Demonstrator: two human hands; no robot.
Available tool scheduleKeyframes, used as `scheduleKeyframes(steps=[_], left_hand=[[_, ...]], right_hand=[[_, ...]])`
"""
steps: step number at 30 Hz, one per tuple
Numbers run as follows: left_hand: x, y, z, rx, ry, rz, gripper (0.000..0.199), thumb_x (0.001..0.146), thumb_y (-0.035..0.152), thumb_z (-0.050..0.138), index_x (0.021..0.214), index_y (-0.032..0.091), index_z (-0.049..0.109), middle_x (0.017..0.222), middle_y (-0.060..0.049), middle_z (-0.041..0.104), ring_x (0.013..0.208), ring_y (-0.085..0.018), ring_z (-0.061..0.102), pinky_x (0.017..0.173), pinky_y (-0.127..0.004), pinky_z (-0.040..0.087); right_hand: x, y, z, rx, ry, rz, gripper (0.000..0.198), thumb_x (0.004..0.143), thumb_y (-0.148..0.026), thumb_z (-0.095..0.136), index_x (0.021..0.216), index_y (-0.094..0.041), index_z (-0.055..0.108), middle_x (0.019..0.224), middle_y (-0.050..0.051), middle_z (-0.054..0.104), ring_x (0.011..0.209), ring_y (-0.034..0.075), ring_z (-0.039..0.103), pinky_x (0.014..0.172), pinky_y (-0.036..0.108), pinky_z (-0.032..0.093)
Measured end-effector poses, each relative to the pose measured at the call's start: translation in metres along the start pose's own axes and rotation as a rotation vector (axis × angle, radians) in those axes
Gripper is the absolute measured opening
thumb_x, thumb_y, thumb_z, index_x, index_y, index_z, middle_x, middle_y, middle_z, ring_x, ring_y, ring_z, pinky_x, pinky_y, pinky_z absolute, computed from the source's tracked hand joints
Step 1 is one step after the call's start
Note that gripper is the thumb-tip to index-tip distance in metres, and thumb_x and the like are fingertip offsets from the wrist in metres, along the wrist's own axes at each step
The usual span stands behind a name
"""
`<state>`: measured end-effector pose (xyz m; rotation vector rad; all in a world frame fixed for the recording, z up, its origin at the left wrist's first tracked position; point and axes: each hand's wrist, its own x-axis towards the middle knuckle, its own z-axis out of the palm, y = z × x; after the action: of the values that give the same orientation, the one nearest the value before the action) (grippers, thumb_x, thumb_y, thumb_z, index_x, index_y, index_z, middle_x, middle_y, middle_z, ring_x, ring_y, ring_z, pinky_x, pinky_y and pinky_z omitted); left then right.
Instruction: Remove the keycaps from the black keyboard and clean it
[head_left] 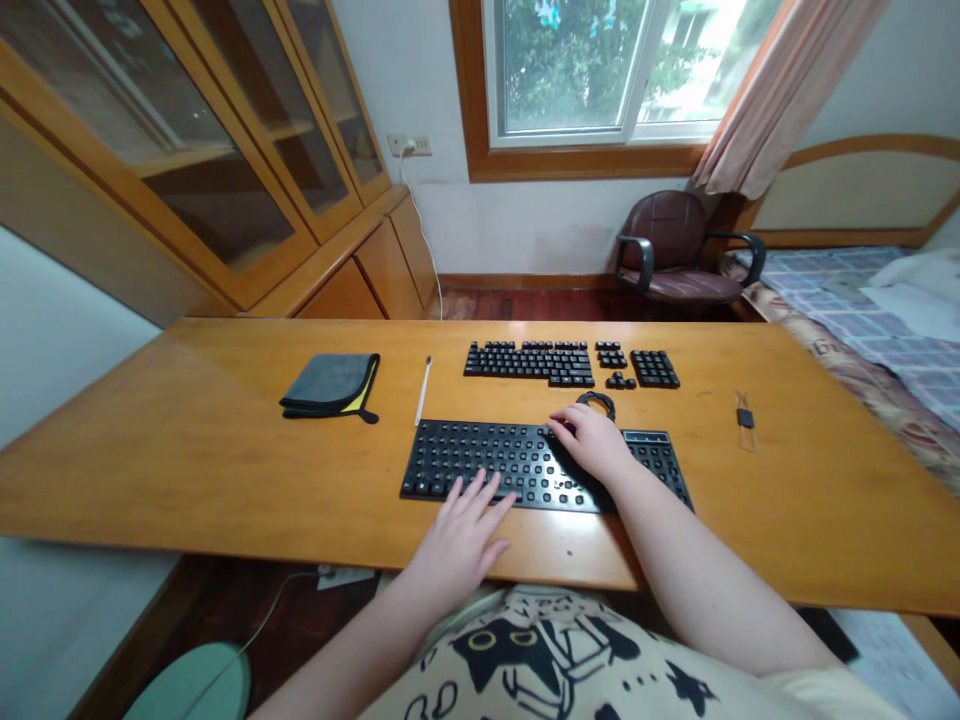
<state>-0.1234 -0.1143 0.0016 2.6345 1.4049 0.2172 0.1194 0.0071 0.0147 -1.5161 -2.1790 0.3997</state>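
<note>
A black keyboard (517, 460) lies near the desk's front edge, most of its key posts bare of caps. My left hand (469, 530) rests on its bottom row with fingers spread. Over the upper right part, my right hand (592, 440) has its thumb and fingertips drawn together at the top row. Whatever they pinch is hidden. Behind the keyboard, loose black keycaps (529, 362) sit in keyboard order, with a separate number-pad block (655, 368) on the right. A coiled black cable (600, 402) lies just past my right hand.
On the wooden desk (225, 470), a folded grey cloth (330, 382) with yellow lining lies left of a thin white brush (424, 390). A wire keycap puller (745, 420) with a black grip lies at right. Beyond stand an office chair (670, 240) and a bed.
</note>
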Motion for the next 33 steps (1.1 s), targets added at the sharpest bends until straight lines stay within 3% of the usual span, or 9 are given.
scheduleKeyframes(steps=[5, 8, 12, 17, 23, 33], left_hand=[[0.038, -0.007, -0.026, -0.069, 0.115, -0.033, 0.033, 0.087, 0.031, 0.050, 0.118, 0.023, 0.058, 0.125, -0.007, 0.058, 0.123, -0.023, 0.047, 0.108, -0.049, 0.027], [0.081, -0.017, -0.036, -0.059, 0.095, -0.065, 0.036, 0.087, 0.032, 0.050, 0.120, 0.019, 0.057, 0.127, -0.009, 0.057, 0.120, -0.023, 0.049, 0.106, -0.044, 0.032], [0.145, -0.021, -0.032, -0.004, 0.044, -0.066, 0.042, 0.084, 0.031, 0.053, 0.123, 0.014, 0.052, 0.132, -0.013, 0.051, 0.120, -0.026, 0.048, 0.103, -0.041, 0.035], [0.201, -0.014, -0.020, 0.042, -0.019, -0.159, 0.031, 0.088, 0.029, 0.047, 0.116, 0.018, 0.056, 0.110, -0.011, 0.060, 0.104, -0.024, 0.057, 0.088, -0.036, 0.045], [0.228, -0.014, -0.012, 0.083, -0.008, -0.191, 0.029, 0.089, 0.029, 0.043, 0.113, 0.023, 0.058, 0.103, -0.010, 0.059, 0.094, -0.024, 0.059, 0.079, -0.037, 0.047], [0.233, -0.019, -0.006, 0.094, -0.006, -0.167, 0.026, 0.088, 0.031, 0.045, 0.101, 0.023, 0.066, 0.100, -0.008, 0.057, 0.093, -0.023, 0.058, 0.077, -0.035, 0.046]], right_hand=[[0.002, 0.008, 0.001, 0.112, 0.062, 0.059, 0.027, 0.085, -0.037, 0.048, 0.082, -0.020, 0.068, 0.084, 0.006, 0.068, 0.080, 0.019, 0.061, 0.073, 0.030, 0.045], [0.004, 0.013, 0.005, 0.269, 0.127, 0.171, 0.032, 0.084, -0.042, 0.047, 0.074, -0.019, 0.066, 0.074, 0.005, 0.067, 0.071, 0.018, 0.061, 0.066, 0.030, 0.046], [0.005, 0.015, 0.008, 0.569, 0.191, 0.325, 0.039, 0.081, -0.051, 0.047, 0.075, -0.017, 0.064, 0.062, 0.003, 0.065, 0.053, 0.016, 0.057, 0.052, 0.027, 0.045], [0.005, 0.011, 0.005, 0.741, 0.211, 0.406, 0.045, 0.074, -0.059, 0.052, 0.072, -0.016, 0.064, 0.059, 0.004, 0.064, 0.043, 0.013, 0.052, 0.040, 0.024, 0.040], [0.004, 0.009, 0.004, 0.808, 0.211, 0.423, 0.044, 0.073, -0.060, 0.054, 0.073, -0.016, 0.063, 0.057, 0.003, 0.063, 0.041, 0.013, 0.050, 0.038, 0.024, 0.038], [0.005, 0.007, 0.000, 0.879, 0.258, 0.424, 0.040, 0.074, -0.055, 0.056, 0.071, -0.016, 0.063, 0.057, 0.004, 0.064, 0.045, 0.013, 0.053, 0.045, 0.025, 0.042]])
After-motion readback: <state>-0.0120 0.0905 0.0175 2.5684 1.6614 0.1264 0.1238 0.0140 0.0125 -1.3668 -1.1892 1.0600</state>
